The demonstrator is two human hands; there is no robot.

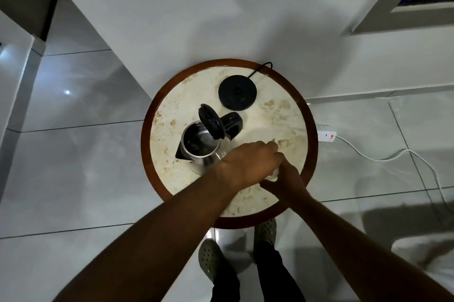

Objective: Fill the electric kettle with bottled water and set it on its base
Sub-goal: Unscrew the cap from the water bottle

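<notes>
The steel electric kettle (204, 151) stands left of centre on the round marble table (290, 114), its black lid (211, 121) flipped up and its spout pointing left. Its black round base (237, 92) lies apart from it at the back of the table. Just right of the kettle, both hands meet on a clear water bottle (275, 173), of which only a sliver shows. My left hand (250, 162) curls over the bottle's top. My right hand (288, 178) wraps its body from the right. The cap is hidden.
The base's black cord (261, 68) runs off the table's back edge by the white wall. A white power strip (326, 135) with a red switch and a white cable lies on the tiled floor to the right. My feet in green clogs (211, 262) stand at the table's front.
</notes>
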